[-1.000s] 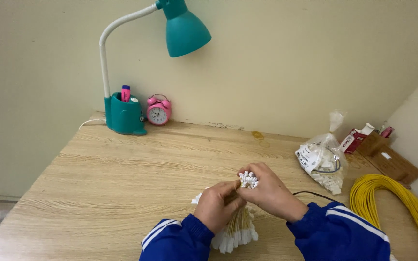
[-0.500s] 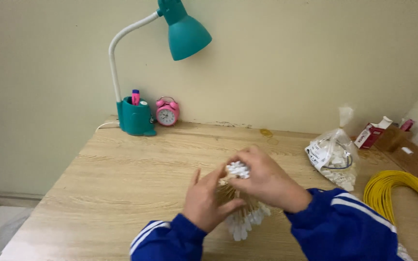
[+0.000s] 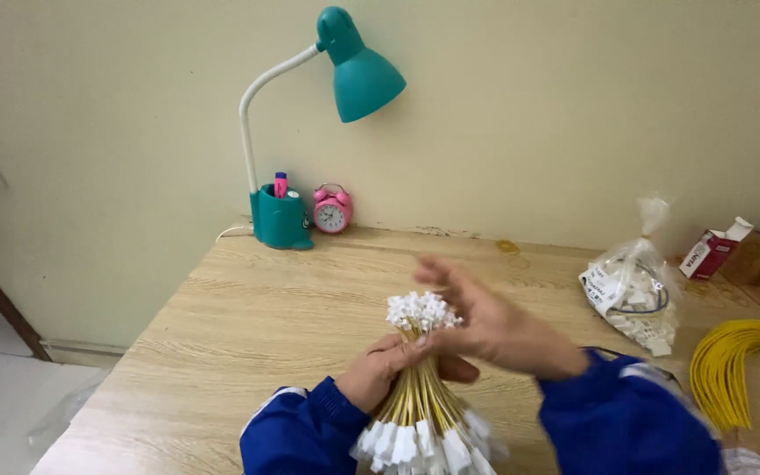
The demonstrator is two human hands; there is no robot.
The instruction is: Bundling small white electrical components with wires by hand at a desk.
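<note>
My left hand point(image 3: 386, 370) grips the middle of a bundle of yellow wires point(image 3: 417, 398) held upright over the wooden desk point(image 3: 248, 334). White plastic connectors cap the wires at the top point(image 3: 420, 311) and fan out at the bottom point(image 3: 415, 442). My right hand point(image 3: 485, 321) rests against the right side of the top cluster with fingers spread, partly blurred. Blue sleeves with white stripes cover both arms.
A teal desk lamp point(image 3: 310, 132) with a pen holder and a pink alarm clock point(image 3: 332, 209) stand by the wall. A clear bag of white connectors point(image 3: 631, 295), a coil of yellow wires point(image 3: 736, 365) and small red-and-white boxes point(image 3: 712, 247) lie at the right.
The bundle has been raised and stood more upright. My right hand has shifted from over the top cluster to its right side with fingers opening. The view has swung left.
</note>
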